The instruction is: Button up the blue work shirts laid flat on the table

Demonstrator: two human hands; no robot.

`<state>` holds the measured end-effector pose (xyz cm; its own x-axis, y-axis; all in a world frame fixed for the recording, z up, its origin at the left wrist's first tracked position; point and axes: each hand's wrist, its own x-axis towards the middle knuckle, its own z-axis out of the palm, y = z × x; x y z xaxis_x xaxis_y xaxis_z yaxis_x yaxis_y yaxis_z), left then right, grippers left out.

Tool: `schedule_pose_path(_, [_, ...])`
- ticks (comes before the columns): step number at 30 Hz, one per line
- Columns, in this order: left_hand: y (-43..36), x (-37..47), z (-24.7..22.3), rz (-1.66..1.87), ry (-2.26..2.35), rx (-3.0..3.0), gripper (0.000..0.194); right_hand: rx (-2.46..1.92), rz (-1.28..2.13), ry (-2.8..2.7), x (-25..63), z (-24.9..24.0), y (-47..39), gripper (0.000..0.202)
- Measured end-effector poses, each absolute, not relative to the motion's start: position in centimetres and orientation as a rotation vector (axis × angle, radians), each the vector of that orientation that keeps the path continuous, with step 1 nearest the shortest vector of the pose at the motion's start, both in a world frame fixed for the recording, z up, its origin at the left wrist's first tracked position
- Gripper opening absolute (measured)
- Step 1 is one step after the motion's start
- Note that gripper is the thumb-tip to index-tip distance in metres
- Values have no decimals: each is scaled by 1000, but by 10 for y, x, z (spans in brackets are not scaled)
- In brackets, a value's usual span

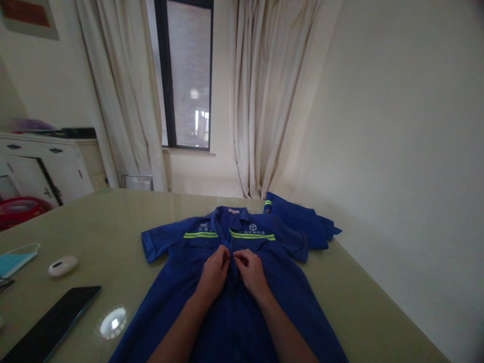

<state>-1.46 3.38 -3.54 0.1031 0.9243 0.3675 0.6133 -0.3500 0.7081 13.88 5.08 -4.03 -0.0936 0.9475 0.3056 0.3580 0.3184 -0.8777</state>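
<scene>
currently, both bare hands meet at the front placket [233,272] of a blue short-sleeved work shirt [189,262], which lies face up on the pale green tabletop [121,217], its collar pointing toward the window [189,75]. the left hand [216,269] and the right hand [251,269] are just beside each other, one on either side of the placket, below the yellow-green reflective stripes on the chest. each has its thumb and fingertips drawn narrowly together at the cloth edge; whether a button sits between them, i cannot tell. a second blue garment [302,222] with a yellow-green stripe lies bunched by the shirt's far right sleeve. on the left side of the table are a dark-screened smartphone [53,322], a small white oval object [62,266] and a light blue face mask [15,263]. beige curtains [264,91] hang on both sides of the window.
</scene>
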Motion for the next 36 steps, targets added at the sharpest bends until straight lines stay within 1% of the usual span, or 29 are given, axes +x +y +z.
schedule_pose_path(2, [33,-16,-34,1124,1470,2007,12,-1208,683,-1666,137,-37,48,19])
schedule_pose_path(6, [31,-16,-29,1150,1463,1912,9,-1236,582,-1744,134,-30,42,19])
schedule_pose_path(10, [33,-17,-28,1151,1459,1791,20,-1263,527,-1803,133,-25,37,22])
schedule_pose_path(13, [35,-19,-29,1163,1409,1775,11,-1281,518,-1780,133,-25,37,18])
schedule_pose_path(16, [38,-20,-29,1159,1370,1800,11,-1319,554,-1712,133,-29,40,15])
schedule_pose_path(20, [40,-21,-29,1104,1387,1878,17,-1317,663,-1612,133,-35,47,10])
schedule_pose_path(26, [35,-21,-22,878,1535,2066,20,-1346,779,-1547,136,-42,54,9])
schedule_pose_path(30, [29,-17,-17,743,1705,2264,23,-1385,840,-1525,135,-45,59,13])
schedule_pose_path(33, [25,-13,-17,724,1741,2354,20,-1400,840,-1530,135,-45,62,17])
schedule_pose_path(36, [24,-11,-19,730,1749,2396,21,-1398,819,-1553,136,-42,61,22])
